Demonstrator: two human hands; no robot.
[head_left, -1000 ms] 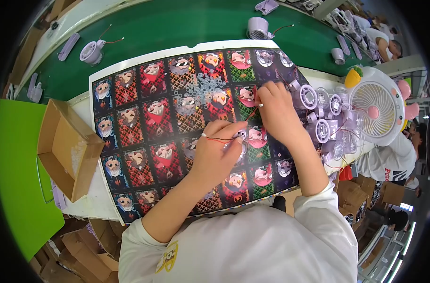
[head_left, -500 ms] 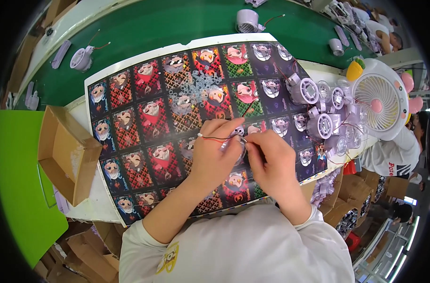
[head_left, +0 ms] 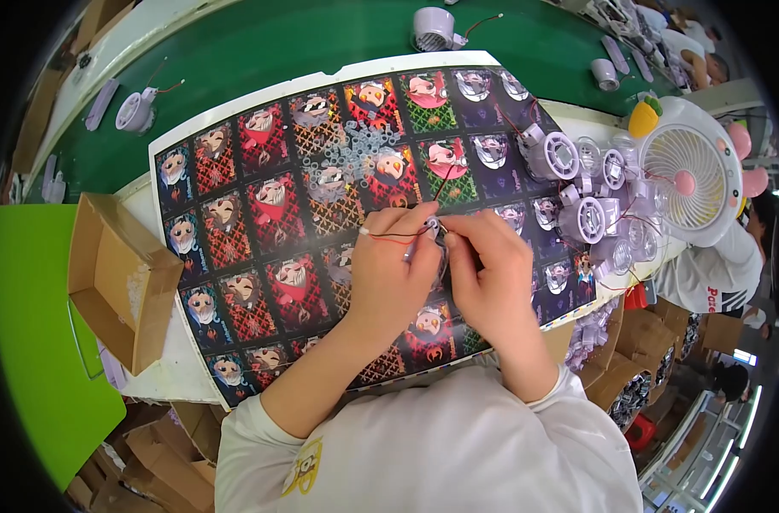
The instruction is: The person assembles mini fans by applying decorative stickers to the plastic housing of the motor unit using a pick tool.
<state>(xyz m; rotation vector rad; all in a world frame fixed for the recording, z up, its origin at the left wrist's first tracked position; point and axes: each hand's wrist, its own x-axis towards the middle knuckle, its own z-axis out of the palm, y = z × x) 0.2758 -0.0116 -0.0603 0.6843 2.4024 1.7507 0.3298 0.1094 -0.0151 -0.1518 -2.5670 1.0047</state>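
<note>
Over the middle of the printed sheet (head_left: 304, 227), my left hand (head_left: 393, 278) is closed around a small pale purple fan housing (head_left: 432, 225), mostly covered by my fingers. Thin red and black wires (head_left: 393, 236) run from it across the back of that hand, ending in a small white connector. My right hand (head_left: 496, 269) meets it from the other side, thumb and index finger pinched at the housing; whether a tiny piece sits between those fingertips cannot be made out. Just beyond both hands lies a loose pile of small clear rings (head_left: 355, 156).
Several purple fan housings (head_left: 587, 221) with wires and clear covers crowd the sheet's right side. Behind them stands a white desk fan (head_left: 684, 181). An open cardboard box (head_left: 107, 321) is at left. The green belt (head_left: 278, 56) carries a housing (head_left: 135, 111). Co-workers sit at far right.
Both hands have shifted slightly away from me, and my right fingertips have moved up the housing. The parts on the green belt appear a little further left.
</note>
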